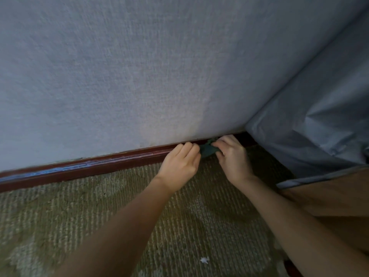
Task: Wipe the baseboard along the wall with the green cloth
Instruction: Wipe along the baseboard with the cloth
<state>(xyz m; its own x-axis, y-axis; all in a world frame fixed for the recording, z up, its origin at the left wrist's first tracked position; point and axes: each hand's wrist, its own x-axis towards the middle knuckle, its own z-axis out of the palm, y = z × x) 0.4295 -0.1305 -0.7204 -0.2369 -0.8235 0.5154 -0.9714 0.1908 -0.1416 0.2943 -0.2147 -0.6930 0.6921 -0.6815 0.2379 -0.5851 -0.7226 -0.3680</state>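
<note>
1. The green cloth (208, 149) is bunched at the baseboard's (89, 166) visible right end, pinched between the left hand (179, 162) and right hand (232, 156).
2. Likely risk: so small a wad could slip loose or skip the baseboard's top ledge.
3. The grey cover (309, 126) hanging just right of the baseboard could snag it.

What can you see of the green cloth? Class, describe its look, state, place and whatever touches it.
The green cloth is dark green, soft-looking fabric, bunched and creased rather than spread flat. Only a small part shows, between the two hands. The left hand pinches its left edge; the right hand curls its fingers over its right side. It sits low against the reddish-brown baseboard, just above the carpet, near the corner. A fold reaches up toward the baseboard's top edge.
</note>
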